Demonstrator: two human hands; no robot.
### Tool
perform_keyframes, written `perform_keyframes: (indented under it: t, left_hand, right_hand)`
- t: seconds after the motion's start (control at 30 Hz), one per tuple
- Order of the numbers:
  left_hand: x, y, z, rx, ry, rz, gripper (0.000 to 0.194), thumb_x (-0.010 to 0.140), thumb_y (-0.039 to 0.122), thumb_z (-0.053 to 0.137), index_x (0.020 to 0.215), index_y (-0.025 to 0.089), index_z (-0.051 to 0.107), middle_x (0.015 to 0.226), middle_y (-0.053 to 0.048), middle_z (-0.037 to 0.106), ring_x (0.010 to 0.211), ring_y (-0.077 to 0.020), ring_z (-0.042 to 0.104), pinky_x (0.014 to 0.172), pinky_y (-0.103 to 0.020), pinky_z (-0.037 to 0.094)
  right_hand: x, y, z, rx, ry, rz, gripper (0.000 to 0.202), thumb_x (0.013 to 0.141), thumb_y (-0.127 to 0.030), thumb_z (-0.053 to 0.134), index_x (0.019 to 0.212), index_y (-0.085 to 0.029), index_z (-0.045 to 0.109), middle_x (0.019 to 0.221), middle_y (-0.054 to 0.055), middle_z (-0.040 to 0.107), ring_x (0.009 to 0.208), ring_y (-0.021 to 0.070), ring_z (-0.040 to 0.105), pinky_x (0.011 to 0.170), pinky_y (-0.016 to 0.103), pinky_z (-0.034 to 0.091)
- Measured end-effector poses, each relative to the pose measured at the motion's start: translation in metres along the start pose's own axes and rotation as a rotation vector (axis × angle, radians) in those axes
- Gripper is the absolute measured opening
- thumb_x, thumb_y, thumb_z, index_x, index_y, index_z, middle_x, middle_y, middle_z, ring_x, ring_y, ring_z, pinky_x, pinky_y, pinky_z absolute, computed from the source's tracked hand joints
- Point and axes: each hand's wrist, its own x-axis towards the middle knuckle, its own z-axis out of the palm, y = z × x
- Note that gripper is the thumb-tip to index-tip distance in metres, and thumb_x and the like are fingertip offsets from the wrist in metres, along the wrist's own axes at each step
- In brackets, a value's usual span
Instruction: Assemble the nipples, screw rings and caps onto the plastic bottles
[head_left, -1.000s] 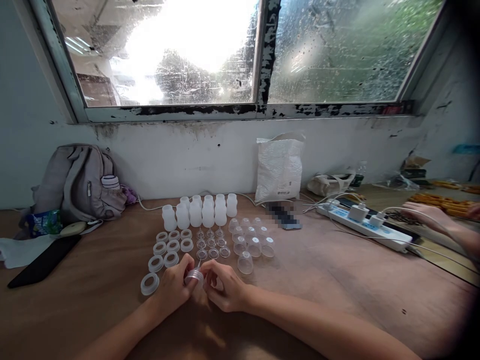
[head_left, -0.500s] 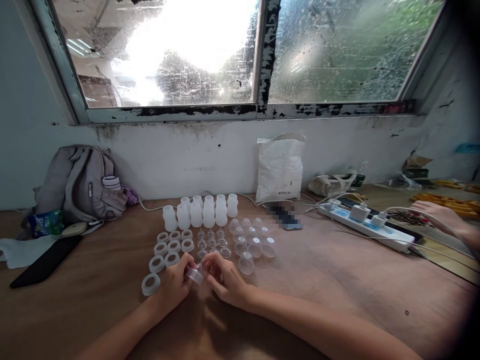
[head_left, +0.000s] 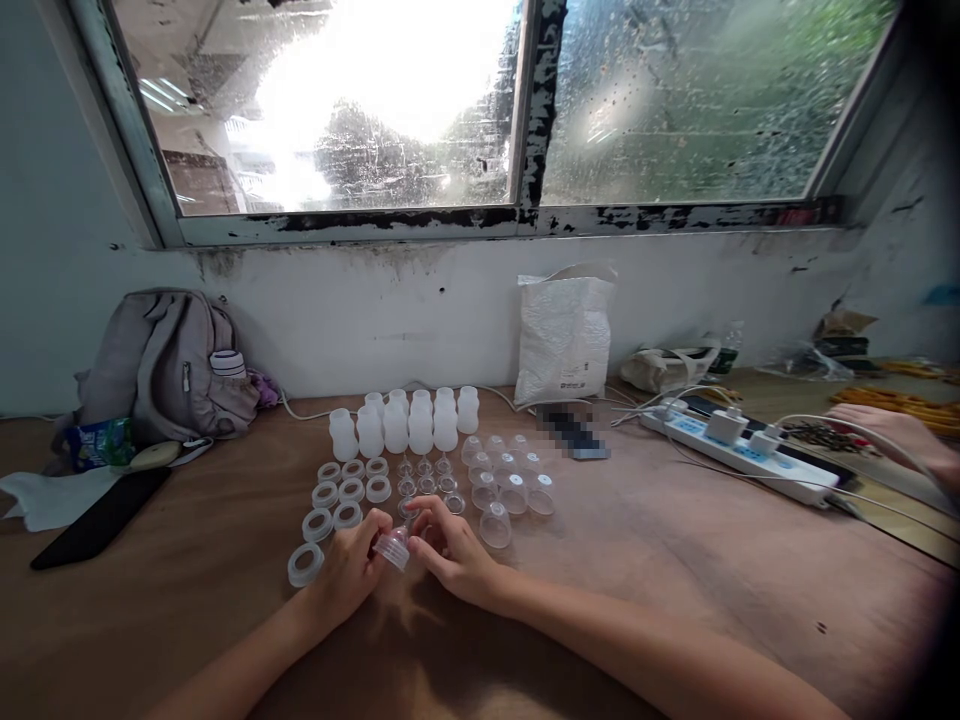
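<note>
My left hand (head_left: pixel 351 553) is closed round a clear, ridged bottle collar (head_left: pixel 392 549), held tilted just above the table. My right hand (head_left: pixel 452 556) is beside it, with curled thumb and forefinger at the collar's upper right side. What lies between those fingertips is too small to make out. Beyond my hands are several clear bottle nipples (head_left: pixel 426 484) in rows. Loose white collar rings (head_left: pixel 306 565) lie in rows to the left. Clear domed caps (head_left: pixel 496 526) stand to the right. Frosted baby bottles (head_left: pixel 395 428) stand upright behind them.
A phone (head_left: pixel 574 432) and a white plastic bag (head_left: pixel 564 335) are at the back. The power strip (head_left: pixel 739 450) with cables lies right, near another person's hand (head_left: pixel 892 430). At left are a backpack (head_left: pixel 169 365) and a black flat object (head_left: pixel 101 518).
The collar in my left hand is tilted slightly differently. My right fingers have shifted a little around it. The whole view has moved slightly.
</note>
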Motion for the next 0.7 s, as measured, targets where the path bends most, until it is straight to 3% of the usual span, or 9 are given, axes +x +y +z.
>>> perform_keyframes:
  t: [0.13, 0.37, 0.7]
  left_hand:
    - [0.003, 0.003, -0.002, -0.103, -0.032, -0.061, 0.002, 0.082, 0.019, 0.040, 0.083, 0.020, 0.041, 0.074, 0.002, 0.053, 0.062, -0.0110, 0.051, 0.058, -0.021, 0.039]
    - [0.005, 0.007, 0.000, -0.156, -0.102, -0.121, 0.011, 0.078, 0.015, 0.042, 0.088, 0.020, 0.045, 0.077, 0.002, 0.055, 0.065, -0.0115, 0.053, 0.061, -0.022, 0.041]
    - [0.005, 0.016, -0.002, -0.248, -0.147, -0.078, 0.022, 0.073, 0.011, 0.045, 0.092, 0.019, 0.048, 0.080, 0.000, 0.057, 0.070, -0.0121, 0.056, 0.063, -0.022, 0.046]
  right_hand:
    - [0.000, -0.001, 0.000, 0.005, 0.001, -0.021, 0.027, 0.084, -0.025, 0.045, 0.111, -0.020, 0.040, 0.077, 0.000, 0.052, 0.055, 0.0071, 0.045, 0.050, 0.017, 0.037]
    - [0.001, 0.002, 0.000, -0.061, 0.090, -0.033, 0.005, 0.083, -0.020, 0.045, 0.085, -0.017, 0.048, 0.069, -0.001, 0.051, 0.056, 0.0081, 0.045, 0.051, 0.018, 0.036]
    - [0.003, 0.008, 0.001, 0.033, 0.193, 0.050, 0.011, 0.082, -0.016, 0.042, 0.092, -0.020, 0.046, 0.064, -0.003, 0.045, 0.051, 0.0079, 0.042, 0.046, 0.018, 0.035]
